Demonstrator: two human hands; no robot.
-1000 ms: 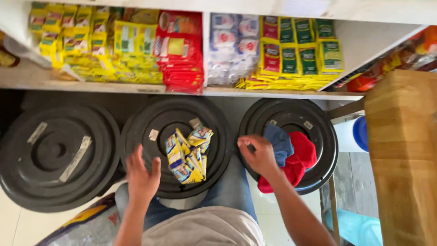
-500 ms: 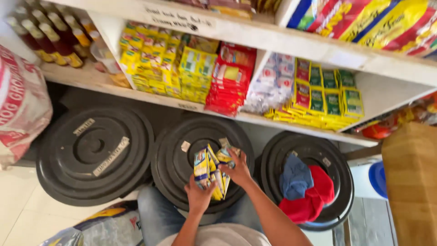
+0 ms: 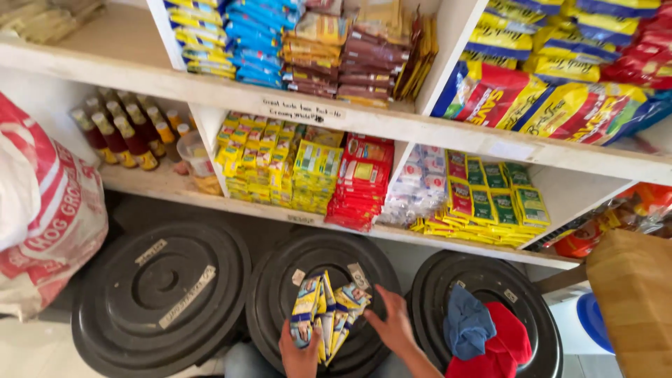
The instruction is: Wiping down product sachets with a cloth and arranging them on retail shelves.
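Both hands down at the middle bin lid (image 3: 280, 294), w/ a fanned bunch of yellow-and-blue sachets (image 3: 325, 311) lying on it. Left hand (image 3: 299, 357) closed on the sachets' lower end, thumb over them. Right hand (image 3: 392, 325) fairly wide, fingers spread, tips touching the bunch's right edge by the top sachet. Another black lid (image 3: 161, 294) to the left, a third (image 3: 490, 280) to the right w/ blue cloth (image 3: 467, 329) and red cloth (image 3: 500, 350) on it. Above: shelf (image 3: 420, 234) packed w/ yellow, red, green packets; small bottles (image 3: 126, 133) further left. Big red-and-white sack (image 3: 49, 224) at far left.
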